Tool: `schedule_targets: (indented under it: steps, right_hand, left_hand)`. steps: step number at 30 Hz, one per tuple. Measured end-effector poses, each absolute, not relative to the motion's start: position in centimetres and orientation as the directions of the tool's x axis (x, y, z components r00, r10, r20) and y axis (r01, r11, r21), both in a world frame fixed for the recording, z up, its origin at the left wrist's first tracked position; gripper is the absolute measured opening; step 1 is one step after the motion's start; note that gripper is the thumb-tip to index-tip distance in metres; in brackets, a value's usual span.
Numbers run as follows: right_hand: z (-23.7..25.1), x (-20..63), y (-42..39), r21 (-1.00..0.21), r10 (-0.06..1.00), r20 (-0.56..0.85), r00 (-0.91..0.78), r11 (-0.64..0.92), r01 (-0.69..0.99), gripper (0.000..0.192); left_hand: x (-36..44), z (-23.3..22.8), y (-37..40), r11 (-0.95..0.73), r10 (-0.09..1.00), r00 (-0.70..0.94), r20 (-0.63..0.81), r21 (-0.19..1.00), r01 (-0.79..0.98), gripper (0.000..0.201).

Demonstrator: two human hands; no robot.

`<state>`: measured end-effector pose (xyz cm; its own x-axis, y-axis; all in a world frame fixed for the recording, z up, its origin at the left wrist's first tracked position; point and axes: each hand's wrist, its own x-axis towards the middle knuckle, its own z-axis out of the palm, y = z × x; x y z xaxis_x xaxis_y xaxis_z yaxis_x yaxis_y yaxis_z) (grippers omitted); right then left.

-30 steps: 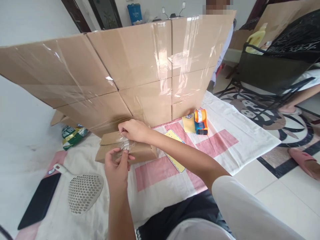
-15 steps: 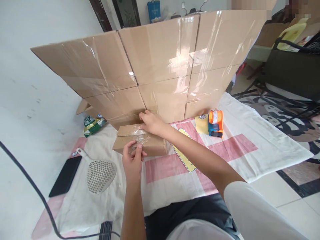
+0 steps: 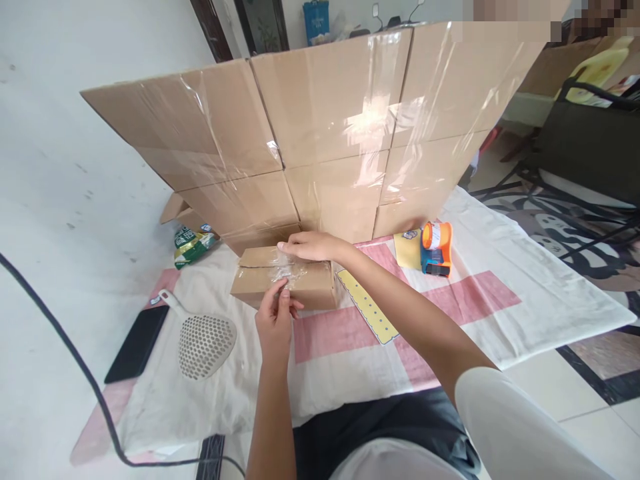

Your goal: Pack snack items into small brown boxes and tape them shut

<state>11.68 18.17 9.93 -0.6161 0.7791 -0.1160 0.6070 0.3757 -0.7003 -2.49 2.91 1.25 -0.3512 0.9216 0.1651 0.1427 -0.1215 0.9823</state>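
Note:
A small closed cardboard box (image 3: 313,299) lies before me on the cloth, with wrinkled clear tape (image 3: 283,272) across its top seam. My left hand (image 3: 277,308) is at its front upper edge, thumb and index finger closed together at the tape; the other fingers curl loosely. Across the back of the top lies my right hand (image 3: 314,246), fingers stretched out flat and pointing left, thumb side near the tape. What is under its palm is hidden.
A tall taped cardboard panel (image 3: 335,193) stands behind the box. An orange tape dispenser (image 3: 437,250) and a yellow scalloped ruler-like strip (image 3: 373,310) lie right. Left are a perforated scoop (image 3: 206,343), a black tablet-like slab (image 3: 136,343), a green packet (image 3: 193,248) and a black cable (image 3: 75,373).
My right hand has flattened and come down from the panel's base onto the box's back edge. My left hand keeps its fingers at the tape. The view has shifted slightly.

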Motion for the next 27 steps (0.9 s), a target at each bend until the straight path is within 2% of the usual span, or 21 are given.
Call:
schedule_targets:
  steps: [3,7,14,19,23,27]
  right_hand:
    - [10.3,11.9,17.8,-0.715,0.776,-0.119,-0.620,0.367,0.596,0.068]
    - [10.4,11.9,17.5,-0.648,0.747,-0.120,-0.654,0.440,0.621,0.075]
    - [9.8,11.2,17.5,-0.548,0.761,-0.012,-0.649,0.538,0.641,0.039]
    - [9.7,11.1,17.4,-0.548,0.787,0.026,-0.617,0.527,0.650,0.018]
    - [9.6,10.8,17.4,-0.569,0.807,0.047,-0.589,0.506,0.648,0.013]
    - [9.4,10.5,17.5,-0.600,0.844,0.094,-0.529,0.472,0.646,0.022]
  left_hand:
    - [-2.5,1.1,2.9,-0.128,0.924,-0.343,0.170,0.982,0.142,0.039]
    - [-2.5,1.0,2.9,-0.138,0.919,-0.348,0.184,0.979,0.153,0.039]
    - [-2.6,0.9,2.9,-0.148,0.918,-0.332,0.215,0.965,0.217,0.034]
    - [-2.8,0.4,3.1,-0.168,0.916,-0.320,0.241,0.956,0.240,0.035]
    - [-2.8,0.1,3.2,-0.176,0.914,-0.321,0.247,0.956,0.234,0.035]
    - [-2.7,0.0,3.2,-0.181,0.910,-0.333,0.246,0.960,0.216,0.037]
